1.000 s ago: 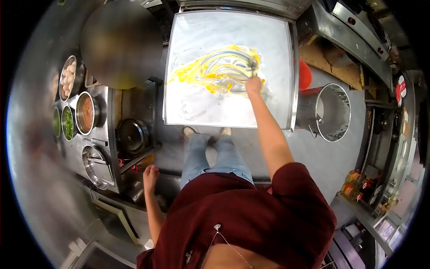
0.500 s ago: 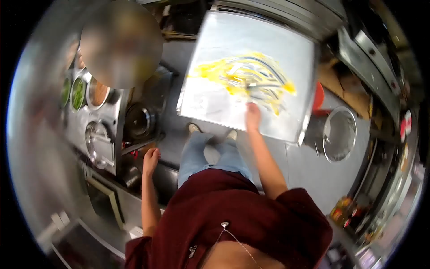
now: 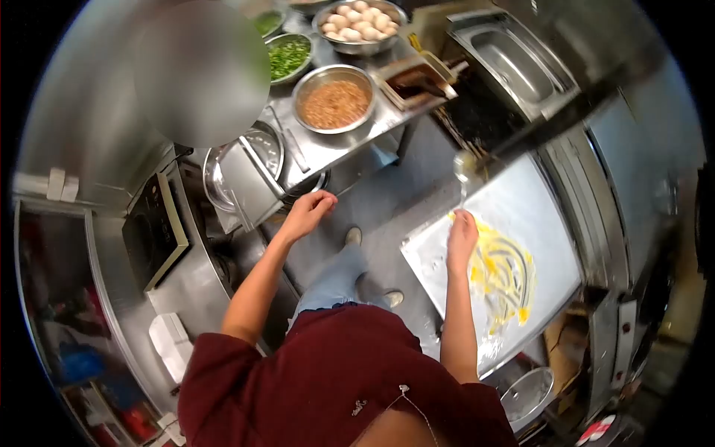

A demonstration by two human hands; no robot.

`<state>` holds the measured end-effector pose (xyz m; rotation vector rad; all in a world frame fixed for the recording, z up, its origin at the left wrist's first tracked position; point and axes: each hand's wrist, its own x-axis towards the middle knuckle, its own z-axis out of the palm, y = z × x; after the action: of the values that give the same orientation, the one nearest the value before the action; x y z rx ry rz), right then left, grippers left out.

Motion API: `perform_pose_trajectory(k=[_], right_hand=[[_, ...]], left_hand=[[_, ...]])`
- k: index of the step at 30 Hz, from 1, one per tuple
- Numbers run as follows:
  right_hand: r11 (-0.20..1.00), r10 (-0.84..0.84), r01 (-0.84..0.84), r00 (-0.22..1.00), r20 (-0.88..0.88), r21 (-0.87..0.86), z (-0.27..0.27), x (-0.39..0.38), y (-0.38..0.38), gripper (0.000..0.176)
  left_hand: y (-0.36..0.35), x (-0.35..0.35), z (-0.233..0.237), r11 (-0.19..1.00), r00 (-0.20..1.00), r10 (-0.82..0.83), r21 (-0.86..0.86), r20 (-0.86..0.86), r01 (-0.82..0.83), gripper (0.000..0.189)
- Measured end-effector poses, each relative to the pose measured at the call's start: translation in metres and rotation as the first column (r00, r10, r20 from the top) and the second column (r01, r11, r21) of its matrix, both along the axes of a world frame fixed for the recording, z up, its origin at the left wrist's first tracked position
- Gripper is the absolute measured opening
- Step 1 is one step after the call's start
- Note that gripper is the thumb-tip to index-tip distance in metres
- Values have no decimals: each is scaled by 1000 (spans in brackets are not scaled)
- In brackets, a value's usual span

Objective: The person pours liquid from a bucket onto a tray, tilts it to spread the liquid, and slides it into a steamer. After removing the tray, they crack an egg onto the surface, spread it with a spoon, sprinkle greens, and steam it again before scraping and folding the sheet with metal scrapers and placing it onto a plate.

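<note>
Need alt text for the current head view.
A person's right hand holds a spoon-like utensil by a white surface smeared with yellow. Their left hand is beside a metal counter bearing eggs, chopped greens and brownish food in bowls.

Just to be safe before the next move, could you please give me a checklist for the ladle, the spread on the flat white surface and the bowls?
1. Right hand gripping the ladle: ok.
2. Ladle's head away from the flat white surface: ok, just beyond its edge.
3. Yellow spread even: not ok, streaky with bare gaps.
4. Left hand empty: cannot tell, fingers curled.
5. Chopped greens and eggs uncovered: ok.
6. Surface hot: cannot tell.
</note>
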<state>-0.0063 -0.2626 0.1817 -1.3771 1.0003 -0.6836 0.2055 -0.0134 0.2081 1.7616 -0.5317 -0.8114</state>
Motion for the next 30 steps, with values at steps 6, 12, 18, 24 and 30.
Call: perform_pose_trajectory(k=[6,12,18,24,30], right_hand=[[840,465,-483,876,-132,-247,19,226,12,19],[491,289,-698,695,-659,-521,40,294,4,17],[114,473,-754,614,-632,-647,71,449,-16,22],[77,538,-878,436,-722,-473,24,599,46,25],[543,838,-824,520,-166,162,5,628,47,21]], left_hand=[[2,175,39,964,800,88,150,593,-218,23],[-26,366,13,897,684,82,245,725,-367,30],[-56,407,1,648,710,-323,693,626,-316,59],[-55,422,-16,859,738,-138,450,660,-242,40],[-48,439,-10,943,829,127,193,545,-271,26]])
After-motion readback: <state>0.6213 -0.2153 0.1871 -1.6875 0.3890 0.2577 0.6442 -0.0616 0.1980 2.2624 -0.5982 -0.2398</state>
